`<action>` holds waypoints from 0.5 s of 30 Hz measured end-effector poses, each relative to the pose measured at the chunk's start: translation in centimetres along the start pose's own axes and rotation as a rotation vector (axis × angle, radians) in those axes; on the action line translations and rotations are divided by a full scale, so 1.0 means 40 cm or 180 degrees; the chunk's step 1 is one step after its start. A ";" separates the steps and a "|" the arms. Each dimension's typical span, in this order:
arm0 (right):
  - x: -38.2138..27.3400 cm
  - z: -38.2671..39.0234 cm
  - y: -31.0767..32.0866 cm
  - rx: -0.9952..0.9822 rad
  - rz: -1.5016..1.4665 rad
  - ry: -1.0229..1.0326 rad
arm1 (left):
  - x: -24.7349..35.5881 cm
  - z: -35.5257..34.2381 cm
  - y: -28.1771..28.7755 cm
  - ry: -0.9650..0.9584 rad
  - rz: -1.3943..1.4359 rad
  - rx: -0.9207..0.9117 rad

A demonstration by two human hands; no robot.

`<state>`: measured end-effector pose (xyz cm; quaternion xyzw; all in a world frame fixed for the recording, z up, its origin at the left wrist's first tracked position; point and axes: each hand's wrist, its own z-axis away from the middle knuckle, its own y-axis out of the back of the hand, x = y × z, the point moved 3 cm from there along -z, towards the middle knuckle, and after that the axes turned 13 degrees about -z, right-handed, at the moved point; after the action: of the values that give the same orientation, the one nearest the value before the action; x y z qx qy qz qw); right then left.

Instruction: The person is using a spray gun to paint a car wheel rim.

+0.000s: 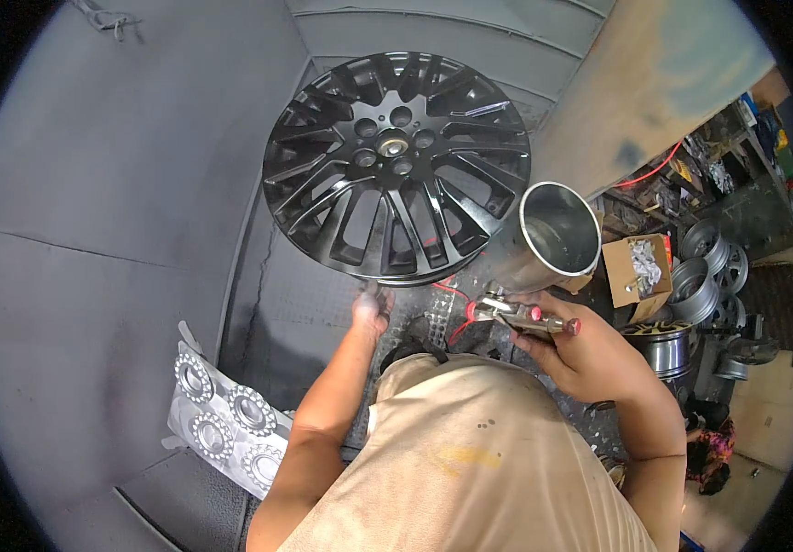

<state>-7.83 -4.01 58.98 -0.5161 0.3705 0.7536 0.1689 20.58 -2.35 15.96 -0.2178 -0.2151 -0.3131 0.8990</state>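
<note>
A dark, many-spoked alloy wheel [387, 198] is held up in front of me, its face turned up toward me. Just under its near edge is my left hand [373, 309], fingers curled in; what they hold, if anything, is hidden. On the right, my right hand [567, 348] is wrapped round a metal spray gun [518, 313] with red knobs. The gun points left, below the wheel's near right edge and apart from it. A red hose [459, 324] shows near the gun's front end.
Beside the wheel stands an open metal cylinder [559, 230]. Grey walls [93, 184] enclose the left and back. A printed sheet [231, 414] lies at lower left. To the right are a cardboard box [637, 271], several other wheels [695, 290], cluttered shelves [700, 184] and another person [714, 446].
</note>
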 end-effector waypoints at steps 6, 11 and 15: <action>0.031 -0.043 0.016 0.0549 0.0718 0.0415 | -0.027 0.049 -0.054 0.0152 0.0017 -0.0284; 0.035 -0.057 0.073 0.1101 0.1239 0.0795 | -0.030 0.061 -0.054 0.0388 -0.0762 -0.0939; 0.019 -0.096 0.078 0.1147 0.1120 0.0589 | 0.014 0.012 -0.009 0.0186 -0.0247 -0.0425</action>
<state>-7.61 -9.03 58.77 -0.4721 0.5965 0.6428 0.0899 20.61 -2.61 16.74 -0.2596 -0.1758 -0.3676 0.8756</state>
